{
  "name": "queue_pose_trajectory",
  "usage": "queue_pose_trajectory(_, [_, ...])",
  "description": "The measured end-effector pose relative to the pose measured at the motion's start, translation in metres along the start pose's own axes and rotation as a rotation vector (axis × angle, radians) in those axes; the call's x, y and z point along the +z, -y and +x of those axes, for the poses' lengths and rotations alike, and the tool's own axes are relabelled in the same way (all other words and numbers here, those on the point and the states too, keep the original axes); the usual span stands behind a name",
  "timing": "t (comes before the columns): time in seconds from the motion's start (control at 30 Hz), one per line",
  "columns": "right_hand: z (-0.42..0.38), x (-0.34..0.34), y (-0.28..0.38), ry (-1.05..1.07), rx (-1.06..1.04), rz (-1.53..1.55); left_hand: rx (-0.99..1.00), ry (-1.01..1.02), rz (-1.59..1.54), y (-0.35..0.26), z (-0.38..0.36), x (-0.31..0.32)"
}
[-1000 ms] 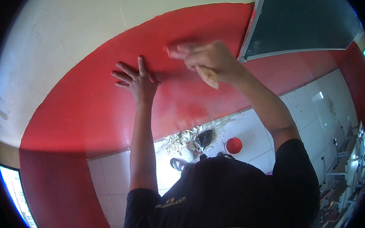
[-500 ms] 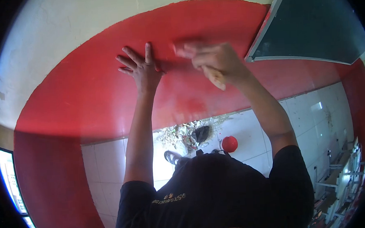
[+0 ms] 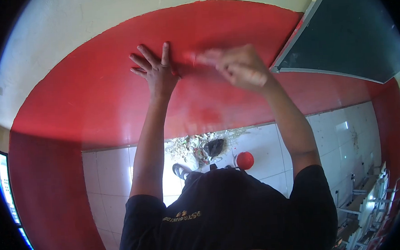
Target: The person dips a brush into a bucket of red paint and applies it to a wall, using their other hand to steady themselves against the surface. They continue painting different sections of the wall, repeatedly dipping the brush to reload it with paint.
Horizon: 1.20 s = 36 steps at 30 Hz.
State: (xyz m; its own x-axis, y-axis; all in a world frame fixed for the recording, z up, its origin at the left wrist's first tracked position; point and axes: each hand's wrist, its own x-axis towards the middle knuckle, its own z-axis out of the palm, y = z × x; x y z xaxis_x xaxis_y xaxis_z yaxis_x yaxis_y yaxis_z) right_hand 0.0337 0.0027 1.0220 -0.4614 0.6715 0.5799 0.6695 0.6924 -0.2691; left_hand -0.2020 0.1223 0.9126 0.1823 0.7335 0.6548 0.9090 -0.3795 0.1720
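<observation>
My left hand (image 3: 160,75) lies against the red wall (image 3: 99,94) with its fingers spread and nothing in it. To its right, my right hand (image 3: 240,66) is closed around a paintbrush (image 3: 255,77), with the pale wooden handle end showing below the fist. Motion smears the fingers, and most of the brush is hidden by them. Near the fingertips, a brighter red patch (image 3: 191,57) shows on the wall, between the two hands.
A dark green board (image 3: 340,36) with a metal frame borders the red area at right. On the tiled floor (image 3: 264,144) below are a red paint pot (image 3: 245,160), a black plastic bag (image 3: 214,147) and scattered scraps (image 3: 187,146). Furniture (image 3: 364,202) is stacked at lower right.
My right hand has turned at the wrist, so the brush handle now points more to the right. The left hand keeps its place on the wall; the view has shifted slightly.
</observation>
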Motion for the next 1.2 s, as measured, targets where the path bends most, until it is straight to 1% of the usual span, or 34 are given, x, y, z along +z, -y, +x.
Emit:
queue_pose_trajectory(0.03, [0.006,-0.007,0.000,-0.132,0.084,-0.023,-0.013,0.038,0.027,0.001,0.000,0.000])
queue_pose_trajectory(0.07, [0.010,-0.015,0.005,-0.133,0.084,-0.021,-0.013,0.039,0.029,0.001,-0.001,0.000])
queue_pose_trajectory(0.13, [0.017,-0.026,0.013,-0.380,-0.076,0.011,-0.016,0.022,0.041,0.000,0.000,0.000])
queue_pose_trajectory(0.2, [0.005,-0.013,0.018,-0.393,-0.081,0.031,-0.019,0.035,0.030,0.000,0.000,-0.003])
queue_pose_trajectory(0.27, [-0.014,0.021,0.003,-0.283,-0.274,-0.652,-0.009,0.058,0.014,-0.001,0.000,-0.005])
queue_pose_trajectory(0.3, [-0.029,0.046,-0.014,-0.139,-0.176,-0.566,-0.012,0.058,0.017,-0.001,0.000,-0.006])
queue_pose_trajectory(0.37, [-0.060,0.082,-0.014,0.011,-0.114,-0.541,0.002,0.063,0.015,0.000,-0.001,-0.004])
queue_pose_trajectory(0.43, [-0.082,0.094,-0.004,0.653,0.411,-0.052,0.021,0.057,0.105,0.001,-0.001,-0.001])
queue_pose_trajectory(0.47, [-0.120,0.126,-0.015,0.516,0.448,-0.026,0.062,0.072,0.100,-0.002,0.001,-0.004])
queue_pose_trajectory(0.5, [-0.174,0.173,-0.034,0.378,0.491,0.000,0.011,0.110,0.136,-0.006,0.003,-0.011])
queue_pose_trajectory(0.53, [-0.229,0.213,-0.048,0.301,0.527,0.036,-0.038,0.154,0.173,-0.010,0.003,-0.012])
queue_pose_trajectory(0.57, [-0.283,0.239,-0.051,0.229,0.564,0.069,0.012,0.112,0.242,-0.007,0.002,-0.007])
queue_pose_trajectory(0.6, [-0.324,0.243,-0.036,0.316,0.806,0.102,0.051,0.140,0.233,-0.005,0.001,-0.003])
queue_pose_trajectory(0.63, [-0.373,0.258,-0.026,0.472,1.013,-0.016,0.046,0.093,0.276,-0.004,0.001,0.000])
queue_pose_trajectory(0.67, [-0.457,0.297,-0.022,0.416,1.081,-0.127,0.040,0.040,0.317,-0.004,0.002,0.002])
queue_pose_trajectory(0.7, [-0.497,0.292,0.011,0.408,1.245,-0.156,0.075,0.059,0.308,-0.003,0.003,0.003])
queue_pose_trajectory(0.73, [-0.526,0.287,0.043,0.404,1.414,-0.179,0.048,0.053,0.331,-0.002,0.004,0.004])
queue_pose_trajectory(0.77, [-0.547,0.276,0.065,0.544,1.653,-0.054,0.025,0.050,0.352,0.000,0.003,0.005])
queue_pose_trajectory(0.8, [-0.567,0.268,0.084,0.689,1.884,0.089,0.058,0.017,0.411,0.001,0.003,0.007])
queue_pose_trajectory(0.87, [-0.600,0.264,0.119,0.485,2.106,0.089,0.114,-0.029,0.529,0.008,0.002,0.014])
queue_pose_trajectory(0.9, [-0.627,0.274,0.124,0.453,2.199,0.133,0.134,-0.043,0.589,0.012,0.004,0.018])
queue_pose_trajectory(0.93, [-0.644,0.284,0.131,0.266,2.239,0.096,0.075,-0.057,0.446,0.015,0.005,0.022])
queue_pose_trajectory(0.97, [-0.651,0.291,0.134,0.201,2.233,0.079,0.266,-0.171,0.506,0.024,0.004,0.026])
queue_pose_trajectory(1.0, [-0.657,0.300,0.130,0.131,2.226,0.055,0.315,-0.155,0.483,0.052,0.002,0.024])
queue_pose_trajectory(1.07, [-0.678,0.323,0.108,0.062,2.347,0.194,0.461,-0.099,0.506,0.072,-0.019,0.020])
queue_pose_trajectory(1.13, [-0.722,0.380,0.090,-0.137,2.081,0.265,0.603,-0.061,0.529,0.092,-0.029,0.027])
queue_pose_trajectory(1.17, [-0.711,0.376,0.081,-0.553,2.162,0.483,0.675,-0.048,0.540,0.102,-0.031,0.037])
queue_pose_trajectory(1.2, [-0.686,0.358,0.058,-0.991,2.173,0.685,0.741,-0.037,0.550,0.108,-0.036,0.052])
